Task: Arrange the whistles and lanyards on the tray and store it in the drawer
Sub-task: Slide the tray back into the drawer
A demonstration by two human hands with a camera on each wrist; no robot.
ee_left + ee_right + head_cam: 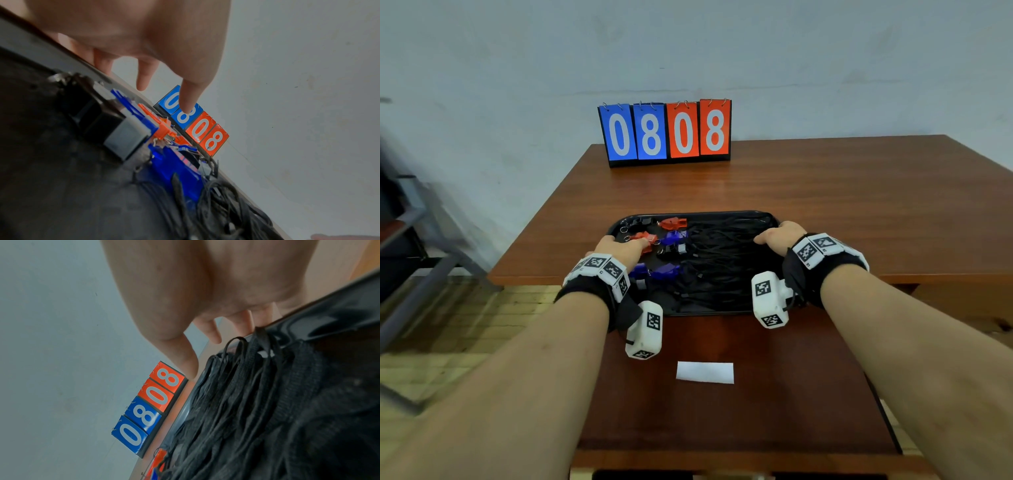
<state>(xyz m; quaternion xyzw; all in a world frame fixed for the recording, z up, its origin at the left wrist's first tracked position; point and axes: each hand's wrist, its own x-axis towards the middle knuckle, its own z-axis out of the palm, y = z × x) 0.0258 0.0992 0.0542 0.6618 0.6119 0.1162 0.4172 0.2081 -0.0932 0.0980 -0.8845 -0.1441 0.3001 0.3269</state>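
Observation:
A black tray [695, 214] lies at the table's front edge, its near part jutting out over the open drawer [722, 418]. Red whistles [673, 223], blue whistles [664, 270] and black ones fill its left half; black lanyards [722, 260] fill the right half. My left hand [619, 248] holds the tray's left rim [41, 43], thumb [191, 97] above the whistles [174, 165], fingers [102, 65] going down behind the rim. My right hand [779, 236] holds the right rim [329, 305], thumb [185, 356] at the edge beside the lanyards [257, 402], fingers [213, 332] past it.
A flip scoreboard [666, 132] reading 08 08 stands at the back of the brown table [825, 192], against the wall. A white label [704, 372] lies on the drawer's brown floor. A metal frame [410, 212] stands on the tiled floor at the left.

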